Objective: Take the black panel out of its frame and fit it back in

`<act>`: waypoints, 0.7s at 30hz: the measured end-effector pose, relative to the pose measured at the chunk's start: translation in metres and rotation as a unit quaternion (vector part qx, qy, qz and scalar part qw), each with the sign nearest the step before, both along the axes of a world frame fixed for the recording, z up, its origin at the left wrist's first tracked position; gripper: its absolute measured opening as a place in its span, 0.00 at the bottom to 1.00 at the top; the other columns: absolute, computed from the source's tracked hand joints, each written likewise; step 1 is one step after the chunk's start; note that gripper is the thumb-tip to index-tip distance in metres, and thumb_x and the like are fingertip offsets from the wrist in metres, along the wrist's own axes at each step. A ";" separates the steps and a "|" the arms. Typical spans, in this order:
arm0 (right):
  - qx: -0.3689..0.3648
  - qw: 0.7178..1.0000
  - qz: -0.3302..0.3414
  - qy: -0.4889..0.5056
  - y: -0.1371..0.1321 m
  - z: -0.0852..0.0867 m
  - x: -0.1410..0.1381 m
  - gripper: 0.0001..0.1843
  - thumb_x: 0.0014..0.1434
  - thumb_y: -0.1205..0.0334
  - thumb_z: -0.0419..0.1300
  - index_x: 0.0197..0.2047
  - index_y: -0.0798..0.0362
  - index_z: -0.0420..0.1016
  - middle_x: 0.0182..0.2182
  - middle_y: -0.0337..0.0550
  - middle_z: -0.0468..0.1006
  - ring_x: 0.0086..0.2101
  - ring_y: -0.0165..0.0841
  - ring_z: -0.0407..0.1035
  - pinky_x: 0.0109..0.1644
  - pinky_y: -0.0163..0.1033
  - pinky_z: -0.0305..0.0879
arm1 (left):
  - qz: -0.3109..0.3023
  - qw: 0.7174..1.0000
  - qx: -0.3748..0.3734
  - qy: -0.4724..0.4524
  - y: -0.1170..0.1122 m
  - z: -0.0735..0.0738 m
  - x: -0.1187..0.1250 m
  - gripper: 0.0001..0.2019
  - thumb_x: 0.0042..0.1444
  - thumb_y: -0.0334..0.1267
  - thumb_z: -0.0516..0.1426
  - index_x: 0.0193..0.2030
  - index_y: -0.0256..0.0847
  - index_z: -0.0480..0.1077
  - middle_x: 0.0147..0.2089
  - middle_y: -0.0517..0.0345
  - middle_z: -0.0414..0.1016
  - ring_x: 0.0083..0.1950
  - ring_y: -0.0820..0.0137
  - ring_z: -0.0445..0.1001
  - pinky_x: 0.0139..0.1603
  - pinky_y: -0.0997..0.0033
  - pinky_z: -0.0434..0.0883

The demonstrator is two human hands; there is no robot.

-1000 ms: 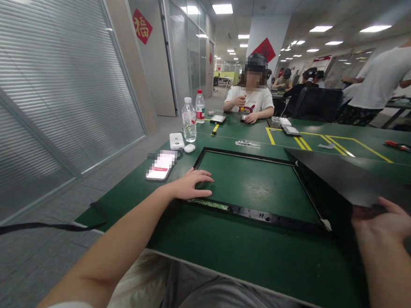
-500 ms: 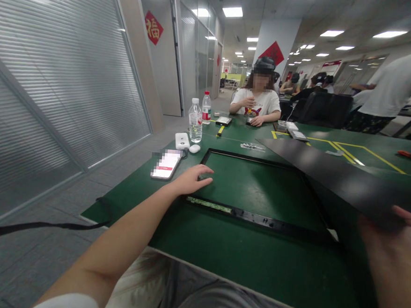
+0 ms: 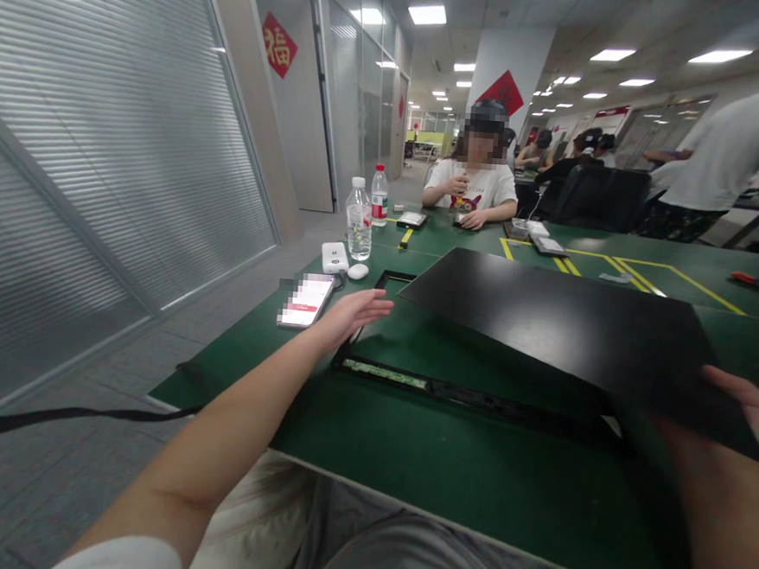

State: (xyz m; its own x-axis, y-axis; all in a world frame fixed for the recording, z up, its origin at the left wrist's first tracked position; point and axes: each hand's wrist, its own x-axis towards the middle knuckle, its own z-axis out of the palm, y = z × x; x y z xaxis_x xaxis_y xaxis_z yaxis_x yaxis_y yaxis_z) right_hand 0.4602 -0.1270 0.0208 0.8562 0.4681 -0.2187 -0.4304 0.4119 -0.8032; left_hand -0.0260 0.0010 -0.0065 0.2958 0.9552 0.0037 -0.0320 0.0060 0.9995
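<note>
A thin, flat black panel point(image 3: 559, 314) is held at its right end by my right hand point(image 3: 727, 421), thumb on top and fingers beneath. It hangs tilted above a black rectangular frame point(image 3: 501, 406) that lies on the green table point(image 3: 444, 471). A green circuit strip point(image 3: 383, 374) sits in the near rail of this frame. My left hand point(image 3: 357, 313) is over the frame's left side, fingers stretched out and nothing in them. The panel's far left corner points toward those fingers but stays apart from them. Much of the frame's far and right sides is hidden under the panel.
A phone point(image 3: 306, 301), a white device point(image 3: 334, 258), a white case point(image 3: 358, 272) and two bottles, one clear point(image 3: 359, 222) and one red-capped point(image 3: 380, 196), stand left of the frame. Across the table a co-worker point(image 3: 475, 174) handles a small object. Red-handled pliers point(image 3: 753, 282) lie far right.
My right hand has brought the black panel leftward over the frame, and its top face now shows more. My left hand has turned slightly, fingers still stretched out.
</note>
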 end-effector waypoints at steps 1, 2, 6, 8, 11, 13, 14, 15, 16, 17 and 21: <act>0.002 1.000 0.000 0.002 0.000 0.001 -0.001 0.18 0.38 0.73 0.61 0.36 0.55 0.77 0.43 0.48 0.82 0.38 0.40 0.80 0.36 0.48 0.83 | -0.001 0.999 -0.023 -0.030 0.000 0.002 0.000 0.32 0.68 0.63 0.65 0.66 0.38 0.78 0.68 0.32 0.85 0.72 0.46 0.82 0.81 0.41 0.69; 0.003 1.000 0.000 0.001 0.000 0.002 -0.002 0.17 0.38 0.73 0.61 0.35 0.55 0.77 0.42 0.47 0.82 0.37 0.39 0.79 0.36 0.48 0.84 | -0.001 0.998 -0.042 -0.055 0.000 0.003 0.000 0.30 0.70 0.61 0.63 0.66 0.38 0.77 0.68 0.32 0.85 0.72 0.46 0.82 0.80 0.42 0.70; -0.017 1.000 0.004 0.006 0.001 0.001 -0.002 0.13 0.39 0.73 0.61 0.32 0.53 0.73 0.39 0.44 0.81 0.34 0.38 0.78 0.34 0.48 0.84 | 0.012 0.988 -0.094 -0.120 -0.001 0.009 0.001 0.23 0.74 0.51 0.60 0.64 0.34 0.78 0.67 0.29 0.84 0.71 0.48 0.83 0.79 0.43 0.72; -0.028 1.000 -0.011 0.001 0.002 -0.002 0.000 0.12 0.40 0.74 0.61 0.30 0.53 0.71 0.38 0.45 0.80 0.34 0.38 0.78 0.32 0.45 0.82 | 0.023 0.984 -0.107 -0.138 -0.002 0.011 0.001 0.20 0.74 0.47 0.60 0.62 0.33 0.79 0.66 0.30 0.85 0.68 0.50 0.85 0.78 0.46 0.74; -0.040 0.998 -0.038 -0.040 0.003 -0.008 0.004 0.12 0.39 0.75 0.61 0.29 0.53 0.71 0.37 0.44 0.80 0.31 0.36 0.77 0.28 0.41 0.79 | 0.045 0.981 -0.118 -0.147 -0.003 0.013 0.002 0.16 0.71 0.41 0.63 0.59 0.35 0.81 0.58 0.37 0.89 0.56 0.57 0.88 0.70 0.52 0.80; -0.051 0.996 -0.029 -0.067 0.002 -0.013 0.009 0.13 0.39 0.75 0.61 0.29 0.52 0.72 0.36 0.42 0.80 0.31 0.36 0.76 0.27 0.42 0.79 | 0.063 0.979 -0.122 -0.149 -0.003 0.013 0.002 0.13 0.70 0.38 0.64 0.57 0.36 0.83 0.51 0.42 0.89 0.47 0.62 0.87 0.62 0.58 0.83; -0.054 0.995 -0.016 -0.080 0.002 -0.016 0.012 0.13 0.39 0.75 0.62 0.30 0.51 0.73 0.35 0.42 0.80 0.31 0.36 0.77 0.28 0.43 0.80 | 0.071 0.978 -0.124 -0.150 -0.003 0.013 0.003 0.12 0.69 0.37 0.64 0.55 0.36 0.83 0.49 0.43 0.89 0.44 0.63 0.86 0.58 0.60 0.84; -0.057 0.994 0.001 -0.092 0.001 -0.018 0.015 0.12 0.40 0.75 0.63 0.30 0.51 0.73 0.35 0.41 0.81 0.32 0.37 0.78 0.30 0.44 0.82 | 0.078 0.978 -0.125 -0.150 -0.003 0.013 0.003 0.11 0.68 0.37 0.65 0.54 0.35 0.84 0.48 0.44 0.88 0.43 0.64 0.85 0.56 0.62 0.84; -0.058 0.993 0.014 -0.104 0.000 -0.020 0.019 0.12 0.41 0.74 0.64 0.30 0.50 0.74 0.35 0.42 0.81 0.33 0.38 0.79 0.33 0.47 0.83 | 0.083 0.977 -0.127 -0.148 -0.003 0.013 0.003 0.11 0.67 0.36 0.66 0.52 0.35 0.84 0.48 0.43 0.88 0.44 0.64 0.85 0.55 0.63 0.84; -0.058 0.991 0.022 -0.117 0.000 -0.022 0.022 0.12 0.42 0.73 0.65 0.31 0.50 0.74 0.36 0.42 0.82 0.34 0.39 0.79 0.35 0.49 0.84 | 0.087 0.977 -0.130 -0.144 -0.003 0.012 0.004 0.10 0.67 0.36 0.66 0.51 0.35 0.84 0.49 0.42 0.88 0.45 0.63 0.85 0.56 0.63 0.83; -0.062 0.988 0.016 -0.142 -0.002 -0.030 0.035 0.13 0.40 0.72 0.66 0.31 0.48 0.75 0.39 0.42 0.84 0.36 0.41 0.81 0.38 0.54 0.86 | 0.087 0.979 -0.144 -0.118 -0.002 0.009 0.005 0.10 0.64 0.37 0.69 0.50 0.37 0.85 0.54 0.39 0.88 0.57 0.55 0.86 0.65 0.57 0.82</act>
